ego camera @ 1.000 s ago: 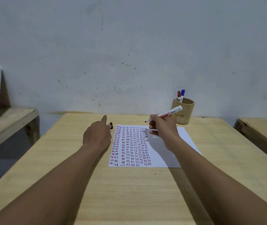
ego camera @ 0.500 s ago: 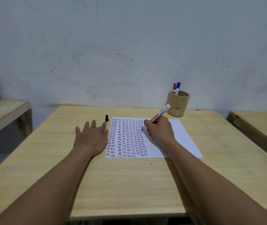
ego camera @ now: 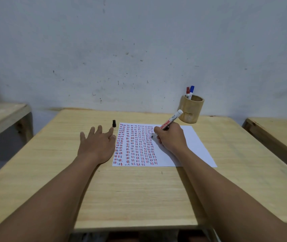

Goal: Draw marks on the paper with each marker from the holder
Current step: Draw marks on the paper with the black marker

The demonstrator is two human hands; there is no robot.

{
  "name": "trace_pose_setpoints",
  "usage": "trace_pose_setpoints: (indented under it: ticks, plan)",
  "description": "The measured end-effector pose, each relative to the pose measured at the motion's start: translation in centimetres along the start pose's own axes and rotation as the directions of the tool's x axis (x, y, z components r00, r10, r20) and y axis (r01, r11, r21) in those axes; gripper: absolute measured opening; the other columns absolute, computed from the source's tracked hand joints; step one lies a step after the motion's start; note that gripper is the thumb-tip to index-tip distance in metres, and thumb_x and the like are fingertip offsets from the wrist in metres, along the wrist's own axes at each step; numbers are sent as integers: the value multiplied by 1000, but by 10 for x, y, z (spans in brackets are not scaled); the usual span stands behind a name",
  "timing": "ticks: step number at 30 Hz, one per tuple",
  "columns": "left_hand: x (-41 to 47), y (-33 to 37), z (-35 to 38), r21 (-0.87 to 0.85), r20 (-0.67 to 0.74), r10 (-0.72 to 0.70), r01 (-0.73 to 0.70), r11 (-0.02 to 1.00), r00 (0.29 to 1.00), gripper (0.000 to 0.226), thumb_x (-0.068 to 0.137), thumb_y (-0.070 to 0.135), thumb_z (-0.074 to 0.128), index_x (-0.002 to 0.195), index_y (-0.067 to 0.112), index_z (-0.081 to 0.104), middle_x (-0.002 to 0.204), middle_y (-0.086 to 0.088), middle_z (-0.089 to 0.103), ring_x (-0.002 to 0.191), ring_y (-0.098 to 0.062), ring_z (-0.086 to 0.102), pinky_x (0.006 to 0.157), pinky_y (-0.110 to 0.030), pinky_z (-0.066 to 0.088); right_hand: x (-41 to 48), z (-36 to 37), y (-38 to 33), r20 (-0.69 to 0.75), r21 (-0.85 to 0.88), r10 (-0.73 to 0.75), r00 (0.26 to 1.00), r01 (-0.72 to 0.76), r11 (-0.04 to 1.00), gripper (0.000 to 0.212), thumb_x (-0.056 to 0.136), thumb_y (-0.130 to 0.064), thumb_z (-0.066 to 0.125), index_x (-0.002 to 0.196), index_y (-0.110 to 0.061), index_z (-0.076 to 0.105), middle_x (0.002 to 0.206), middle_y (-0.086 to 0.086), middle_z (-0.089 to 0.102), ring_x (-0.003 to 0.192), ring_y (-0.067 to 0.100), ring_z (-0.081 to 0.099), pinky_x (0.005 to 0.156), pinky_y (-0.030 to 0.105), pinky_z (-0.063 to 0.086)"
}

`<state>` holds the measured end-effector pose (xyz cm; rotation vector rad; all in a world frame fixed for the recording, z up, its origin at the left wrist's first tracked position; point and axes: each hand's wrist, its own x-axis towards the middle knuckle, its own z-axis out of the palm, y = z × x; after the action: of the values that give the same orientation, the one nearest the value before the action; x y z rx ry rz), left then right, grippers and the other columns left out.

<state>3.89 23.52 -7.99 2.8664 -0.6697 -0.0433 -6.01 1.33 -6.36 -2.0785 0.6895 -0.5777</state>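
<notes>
Right hand (ego camera: 171, 137) closed on black marker (ego camera: 167, 123), tip down on paper (ego camera: 194, 145) at edge of filled rows, ready for next mark. Left hand (ego camera: 97, 144) flat, fingers spread, empty, beside sheet's left edge, prob. steadying. Cap (ego camera: 114, 123) parked upright nearby. Red & blue markers (ego camera: 189, 91) in holder (ego camera: 190, 110), far right.

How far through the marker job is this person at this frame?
Done: the paper's left half is filled with red, blue and black dashes. In hand: the right hand holds the uncapped black marker, tip on the paper; its cap stands by the flat left hand. Left: the blank right half; red and blue markers wait in the holder.
</notes>
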Motion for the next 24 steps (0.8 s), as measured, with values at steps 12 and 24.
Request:
trace_pose_setpoints:
  ticks: [12,24]
  plan:
    - [5,5,-5,-130,-136,-83,66,989,987,49,98,36,33,143,25,48,146,-5,53,138,-30,43,114,-54,26,0,-4,-3,-46,120,49,998,-43,992,33,86,-26,66,81,7,65,74,18,70,63,21,59,59,31,42]
    - [54,11,-20,-256,-212,49,-104,961,976,40,102,10,48,141,14,57,132,-12,65,123,-31,59,97,-36,46,5,-14,-29,199,598,208,958,-287,749,18,94,-19,65,80,-8,66,64,1,58,53,12,52,51,23,50]
